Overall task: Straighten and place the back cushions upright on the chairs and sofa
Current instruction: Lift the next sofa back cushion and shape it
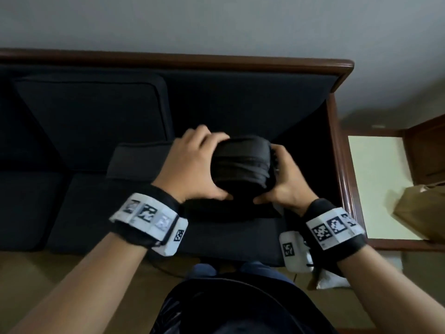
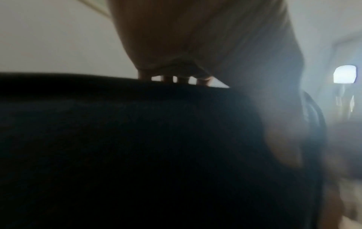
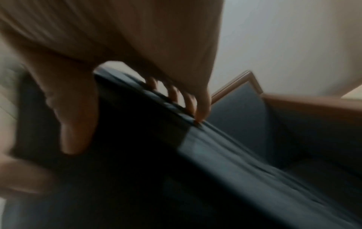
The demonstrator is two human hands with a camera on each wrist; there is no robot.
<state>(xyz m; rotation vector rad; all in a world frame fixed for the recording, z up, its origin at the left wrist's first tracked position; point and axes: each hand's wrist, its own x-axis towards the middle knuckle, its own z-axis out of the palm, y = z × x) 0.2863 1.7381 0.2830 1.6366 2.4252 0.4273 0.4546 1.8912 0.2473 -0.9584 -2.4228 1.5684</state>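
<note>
A dark back cushion (image 1: 240, 162) lies tipped forward on the right seat of the dark sofa (image 1: 240, 92), its edge bunched between my hands. My left hand (image 1: 192, 165) grips its left side, fingers curled over the top and thumb below. My right hand (image 1: 284, 179) grips the right side the same way. In the left wrist view the cushion (image 2: 137, 147) fills the lower picture, with the fingers (image 2: 168, 79) hooked over its rim. The right wrist view shows fingers (image 3: 201, 108) over the cushion's seam (image 3: 176, 105). Another back cushion (image 1: 96, 116) stands upright at the left.
The sofa has a dark wooden frame (image 1: 342, 150) along its back and right arm. To the right stands a low wooden table (image 1: 375, 184) with a brown paper bag (image 1: 423, 208) on it. A white bag (image 1: 330, 280) lies on the floor by my right knee.
</note>
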